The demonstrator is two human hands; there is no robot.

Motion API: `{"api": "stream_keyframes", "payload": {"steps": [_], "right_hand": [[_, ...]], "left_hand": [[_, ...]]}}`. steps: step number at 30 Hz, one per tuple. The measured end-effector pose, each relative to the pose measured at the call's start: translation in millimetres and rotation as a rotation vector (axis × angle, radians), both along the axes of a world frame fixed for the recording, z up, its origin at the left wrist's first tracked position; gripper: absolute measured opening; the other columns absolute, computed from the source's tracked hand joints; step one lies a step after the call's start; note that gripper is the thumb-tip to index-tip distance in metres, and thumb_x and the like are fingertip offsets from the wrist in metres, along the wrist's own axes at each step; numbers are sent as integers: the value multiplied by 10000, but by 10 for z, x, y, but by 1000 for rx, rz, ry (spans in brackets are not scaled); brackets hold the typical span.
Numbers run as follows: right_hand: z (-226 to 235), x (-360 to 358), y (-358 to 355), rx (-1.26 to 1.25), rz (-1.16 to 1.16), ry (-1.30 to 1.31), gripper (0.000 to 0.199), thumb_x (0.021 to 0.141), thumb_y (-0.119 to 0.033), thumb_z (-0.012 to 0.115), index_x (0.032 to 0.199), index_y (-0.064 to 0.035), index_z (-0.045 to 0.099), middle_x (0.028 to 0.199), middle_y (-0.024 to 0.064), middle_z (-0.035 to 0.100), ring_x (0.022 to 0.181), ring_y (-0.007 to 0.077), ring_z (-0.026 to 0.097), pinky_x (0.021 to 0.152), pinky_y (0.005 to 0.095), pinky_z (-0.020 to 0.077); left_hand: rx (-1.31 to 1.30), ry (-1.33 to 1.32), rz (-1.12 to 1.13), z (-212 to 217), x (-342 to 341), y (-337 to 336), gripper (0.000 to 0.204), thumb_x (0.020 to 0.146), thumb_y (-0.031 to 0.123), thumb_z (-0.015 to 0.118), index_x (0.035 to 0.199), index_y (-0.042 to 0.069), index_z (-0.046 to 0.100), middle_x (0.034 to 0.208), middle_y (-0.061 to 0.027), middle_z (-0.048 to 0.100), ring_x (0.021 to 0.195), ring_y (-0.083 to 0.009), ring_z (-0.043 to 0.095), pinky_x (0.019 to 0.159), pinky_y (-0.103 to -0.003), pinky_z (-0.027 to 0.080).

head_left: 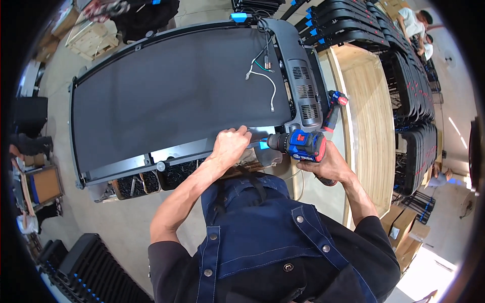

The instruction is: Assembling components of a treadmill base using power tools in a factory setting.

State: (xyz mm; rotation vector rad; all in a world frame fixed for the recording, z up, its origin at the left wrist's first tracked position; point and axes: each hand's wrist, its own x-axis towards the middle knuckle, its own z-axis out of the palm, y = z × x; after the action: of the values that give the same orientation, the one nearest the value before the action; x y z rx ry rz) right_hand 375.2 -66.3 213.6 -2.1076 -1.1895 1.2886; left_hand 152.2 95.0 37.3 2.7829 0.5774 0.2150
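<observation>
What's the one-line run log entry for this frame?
left hand: gripping side rail | right hand: holding blue drill, bit at rail | treadmill deck: flat | loose wires: on deck

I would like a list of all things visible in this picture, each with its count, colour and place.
treadmill: one, dark grey belt with black frame, flat in the centre
loose wires: a few, white, green and black, on the belt near its right end
cordless drill: one, blue, red and black, at the frame's near edge
second drill: one, blue and red, on the bench right of the treadmill
wooden bench: one, light wood, right side
stacked black units: many, black, far right
cardboard boxes: several, brown, lower right
left hand: one, pressing on the frame's near edge
right hand: one, gripping the cordless drill
</observation>
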Motion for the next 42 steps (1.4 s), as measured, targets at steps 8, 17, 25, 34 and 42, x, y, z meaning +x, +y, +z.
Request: {"api": "stream_keyframes", "payload": {"steps": [8,17,25,34,42], "right_hand": [[-115,48,-217,79,-103,62,363,758,-96,827,1059,7,654,854,52,698,793,138,655,778,346,569],[-276,113,-221,60,-121,137,431,774,-106,854,1129,-2,631,920,37,685,834,126,636,790,337,560],[-259,110,-235,51,-119,136,435,768,-106,874,1129,-14,650,943,21,670,879,121,613,848,342,550],[-382,118,-208,63,-124,146,427,768,-105,875,1120,-18,651,950,23,679,884,125,618,857,336,550],[-306,76,-73,61,-118,193,424,771,-97,875,1129,-21,661,967,21,686,897,126,626,880,337,551]], "left_hand": [[-30,-131,-73,99,-71,54,119,814,82,661,931,65,648,894,-91,626,819,-269,700,726,-404,582],[20,71,-96,272,-6,33,175,829,136,681,981,54,649,891,-102,630,805,-268,717,701,-410,591],[70,62,-334,147,-21,297,167,829,126,650,976,48,636,910,-109,623,778,-266,721,697,-402,587],[58,31,-370,175,-35,301,149,834,108,636,974,59,630,932,-95,618,778,-241,718,717,-395,578],[61,89,-446,149,-44,442,109,868,111,628,970,71,630,951,-85,620,799,-234,728,718,-383,574]]}}
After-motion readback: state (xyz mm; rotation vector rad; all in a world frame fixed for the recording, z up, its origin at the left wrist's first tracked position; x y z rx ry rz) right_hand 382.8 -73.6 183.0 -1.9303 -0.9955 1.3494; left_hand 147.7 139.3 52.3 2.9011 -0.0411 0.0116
